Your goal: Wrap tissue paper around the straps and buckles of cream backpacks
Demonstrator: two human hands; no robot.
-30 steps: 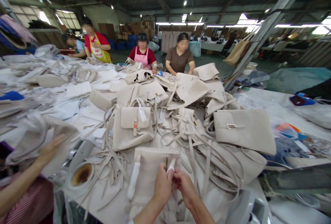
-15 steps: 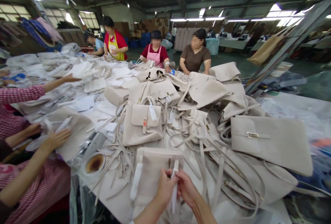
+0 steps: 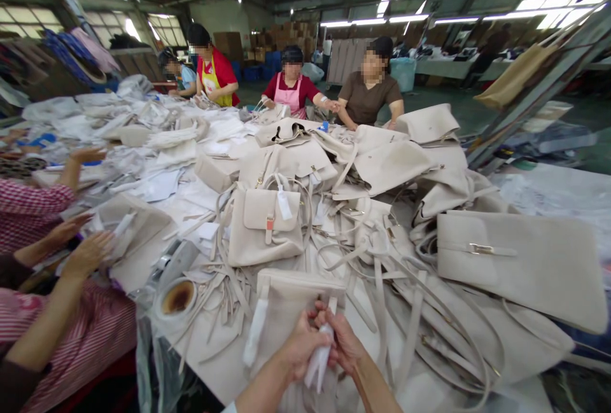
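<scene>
A beige bag (image 3: 286,292) lies on the table in front of me, a white-wrapped strap (image 3: 256,333) along its left side. Over the bag's right side, my left hand (image 3: 303,340) and my right hand (image 3: 342,342) are closed together around a second strap (image 3: 333,303). White wrapping sheet (image 3: 319,365) is folded about this strap and hangs below my fingers with its ends apart. My fingertips partly hide the strap.
A beige backpack (image 3: 265,225) with a white tag stands beyond. Bags and loose straps are heaped right, near a large flat bag (image 3: 520,260). A tape dispenser (image 3: 177,298) sits left, beside a co-worker's hands (image 3: 90,251). Other people stand across the table.
The white sheet, a narrow strip before, now spreads wider below my fingers. My hands have closed in together around the strap. At left, a co-worker's outstretched arm has drawn back.
</scene>
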